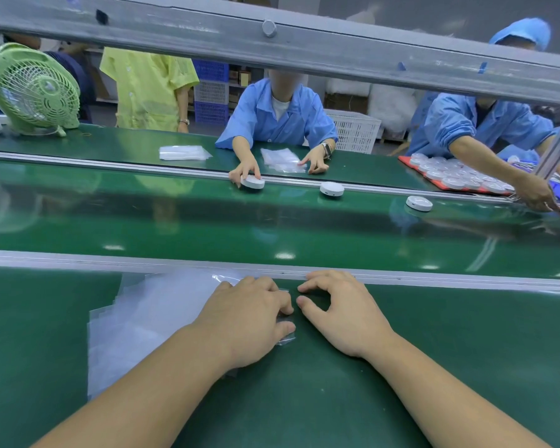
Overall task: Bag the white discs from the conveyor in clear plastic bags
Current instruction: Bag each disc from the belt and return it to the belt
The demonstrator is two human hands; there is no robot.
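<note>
A stack of clear plastic bags [149, 318] lies on the green table in front of me, left of centre. My left hand [249, 321] rests on the stack's right end, its thumb and curled fingertips pinching the top bag's right edge. Just to the right, my right hand [343, 315] sits on the table with fingers loosely curled and fingertips down, holding nothing. Three white discs ride the far side of the conveyor belt [207, 221]: one [253, 182] under another worker's hand, one [332, 189] free, and one [419, 203] further right.
A metal rail [401, 279] separates my table from the belt. Across it sit workers in blue coats, with bag piles [183, 152] and a red tray of discs [456, 177]. A green fan [33, 88] stands at far left. A grey beam [304, 50] crosses overhead.
</note>
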